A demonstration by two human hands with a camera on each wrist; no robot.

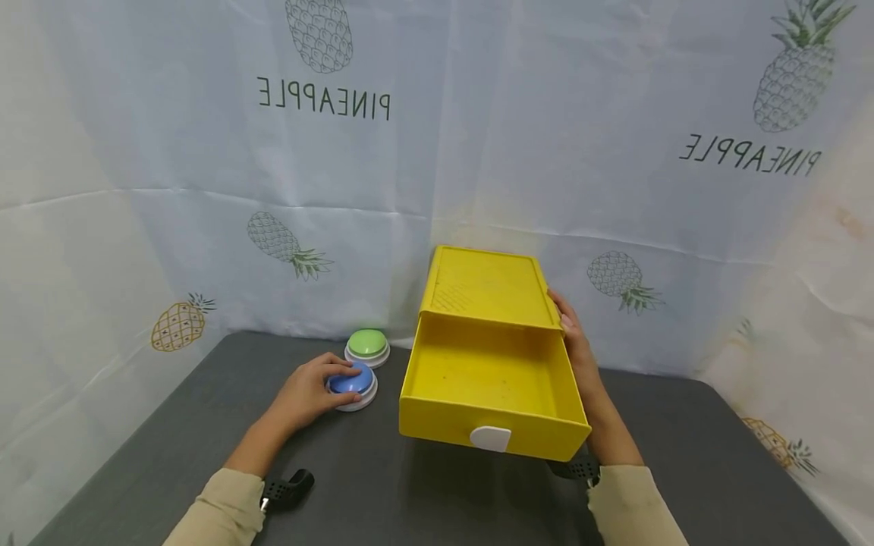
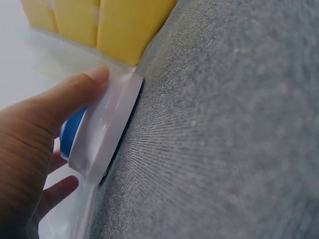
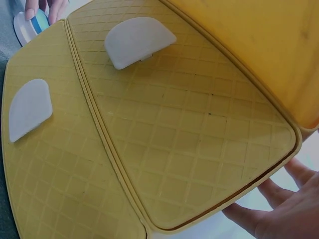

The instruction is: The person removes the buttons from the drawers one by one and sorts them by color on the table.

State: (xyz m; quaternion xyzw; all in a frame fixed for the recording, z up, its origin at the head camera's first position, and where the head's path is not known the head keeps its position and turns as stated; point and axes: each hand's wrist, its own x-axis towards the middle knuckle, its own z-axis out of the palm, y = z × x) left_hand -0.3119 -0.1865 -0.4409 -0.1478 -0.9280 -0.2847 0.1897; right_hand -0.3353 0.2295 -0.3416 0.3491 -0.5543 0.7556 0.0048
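In the head view my left hand grips a round blue push button with a white base, thumb in front and fingers over the far side. The left wrist view shows the thumb on the edge of the white base, which sits on the table. Just behind stands a green push button. My right hand rests against the right side of a yellow drawer cabinet, fingers fairly straight. Its top drawer, with a white handle, is pulled out toward me.
Two lower drawer fronts with white handles show in the right wrist view. The dark grey table ends at a pineapple-print curtain behind the cabinet and buttons. A black strap hangs at the left wrist.
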